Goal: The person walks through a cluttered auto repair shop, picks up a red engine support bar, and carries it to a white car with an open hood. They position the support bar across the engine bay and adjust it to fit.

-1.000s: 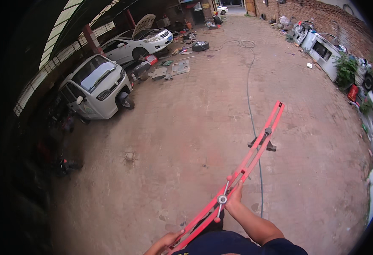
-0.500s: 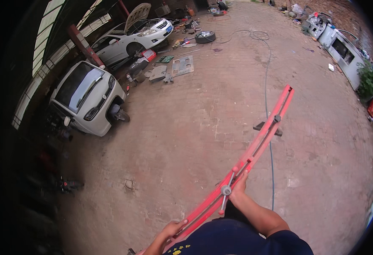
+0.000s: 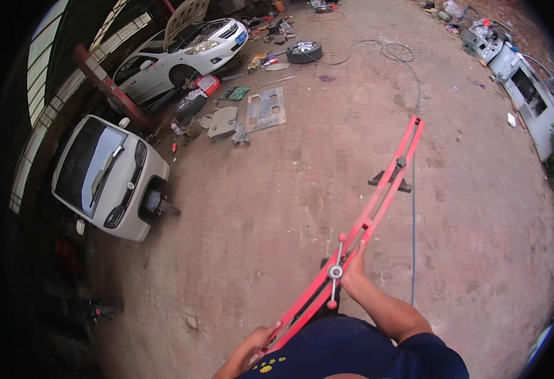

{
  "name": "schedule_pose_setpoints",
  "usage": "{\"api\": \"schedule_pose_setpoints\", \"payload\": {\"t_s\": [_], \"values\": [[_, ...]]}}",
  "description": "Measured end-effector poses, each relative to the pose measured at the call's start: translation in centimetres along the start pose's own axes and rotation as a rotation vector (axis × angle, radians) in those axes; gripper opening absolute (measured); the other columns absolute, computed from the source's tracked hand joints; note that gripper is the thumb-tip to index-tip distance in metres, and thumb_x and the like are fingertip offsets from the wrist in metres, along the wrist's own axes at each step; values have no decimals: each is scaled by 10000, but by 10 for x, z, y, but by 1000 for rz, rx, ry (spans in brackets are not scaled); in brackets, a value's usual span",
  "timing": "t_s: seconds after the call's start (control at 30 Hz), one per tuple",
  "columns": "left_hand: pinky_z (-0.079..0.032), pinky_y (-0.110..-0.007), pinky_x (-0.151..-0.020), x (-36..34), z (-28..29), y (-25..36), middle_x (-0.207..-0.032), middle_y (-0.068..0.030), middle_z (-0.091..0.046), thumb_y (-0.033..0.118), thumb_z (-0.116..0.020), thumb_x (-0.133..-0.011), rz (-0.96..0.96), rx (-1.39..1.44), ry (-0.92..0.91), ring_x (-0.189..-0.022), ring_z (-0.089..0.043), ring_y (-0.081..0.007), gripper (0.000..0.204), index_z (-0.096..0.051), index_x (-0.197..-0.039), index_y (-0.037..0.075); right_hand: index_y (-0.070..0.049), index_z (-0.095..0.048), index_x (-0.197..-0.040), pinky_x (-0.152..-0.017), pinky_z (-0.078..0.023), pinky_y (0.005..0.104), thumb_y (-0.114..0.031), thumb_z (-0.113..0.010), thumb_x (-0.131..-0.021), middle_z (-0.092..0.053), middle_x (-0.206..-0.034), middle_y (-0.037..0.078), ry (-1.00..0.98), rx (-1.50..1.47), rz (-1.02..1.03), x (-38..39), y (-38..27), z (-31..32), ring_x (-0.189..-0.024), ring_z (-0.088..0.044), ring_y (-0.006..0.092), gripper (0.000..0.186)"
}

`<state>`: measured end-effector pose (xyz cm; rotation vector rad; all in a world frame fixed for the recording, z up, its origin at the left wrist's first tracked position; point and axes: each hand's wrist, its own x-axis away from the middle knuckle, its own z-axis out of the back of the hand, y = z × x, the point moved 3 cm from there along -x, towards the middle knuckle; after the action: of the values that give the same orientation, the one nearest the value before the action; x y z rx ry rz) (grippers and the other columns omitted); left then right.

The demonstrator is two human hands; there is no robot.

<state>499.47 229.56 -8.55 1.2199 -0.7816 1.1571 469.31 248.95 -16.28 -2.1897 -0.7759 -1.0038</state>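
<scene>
I carry a long red engine support bar [image 3: 376, 205] made of two parallel rails, running from my body away to the far right. My left hand [image 3: 259, 340] is closed around its near end, beside my dark shirt. Farther along, my right hand [image 3: 354, 270] grips the right-hand rail from the side, its fingers partly hidden under the bar. Close to that hand, a metal T-handle [image 3: 334, 271] with red ball ends sits across the rails. A black foot [image 3: 390, 181] is bolted on crosswise near the far end.
A white three-wheeled vehicle [image 3: 109, 180] stands on the left. Behind it, a white car [image 3: 182, 54] with its hood up is beside a red post [image 3: 114, 88]. Flat panels [image 3: 266, 108], a wheel [image 3: 304, 52] and a hose [image 3: 414, 240] lie on the brick ground. Car doors [image 3: 529, 95] line the right.
The vehicles have shifted left in view, and the doors on the right have moved farther right and down. The bar's far end has swung slightly left, with both hands still gripping it.
</scene>
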Motion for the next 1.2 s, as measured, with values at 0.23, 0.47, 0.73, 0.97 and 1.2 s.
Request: {"api": "schedule_pose_setpoints", "payload": {"t_s": [0.23,0.47,0.73,0.97,1.2], "values": [[-471,-375,-473,-88,60,166,-643,-78,-564,788,-566,-797,20,-94,-11,-563,-571,-210,802,-705,-805,-1,-51,-585,-1088,-655,-543,439,-800,-389,-846,-567,-824,125,-30,51,164,-132,-95,-159,-773,-607,281,811],[-486,-364,-459,-163,149,400,-669,-102,-596,769,-553,-818,-39,-144,73,-549,-589,-218,799,-714,-873,-11,-64,-579,-1109,-645,-553,459,-783,-397,-859,-583,-865,144,-64,-4,193,-279,-164,-338,-735,-626,308,783],[-461,-380,-465,-243,243,590,-662,-73,-559,754,-542,-840,16,-62,62,-572,-567,-214,780,-699,-861,-10,-128,-555,-1230,-690,-523,434,-702,-305,-956,-509,-859,62,-34,62,-23,-381,-253,-552,-795,-568,225,683],[-434,-369,-465,-298,299,815,-644,-43,-536,729,-540,-864,-37,1,32,-574,-537,-190,751,-703,-837,-4,-160,-576,-1196,-634,-516,407,-691,-320,-955,-584,-914,61,-130,-2,20,-552,-317,-695,-739,-561,221,636],[-448,-380,-452,-395,360,997,-694,-77,-588,743,-546,-850,-34,47,-42,-576,-565,-202,777,-718,-909,-12,-90,-606,-1032,-625,-507,401,-803,-408,-842,-533,-769,83,79,153,75,-691,-399,-864,-720,-565,238,763]]}}
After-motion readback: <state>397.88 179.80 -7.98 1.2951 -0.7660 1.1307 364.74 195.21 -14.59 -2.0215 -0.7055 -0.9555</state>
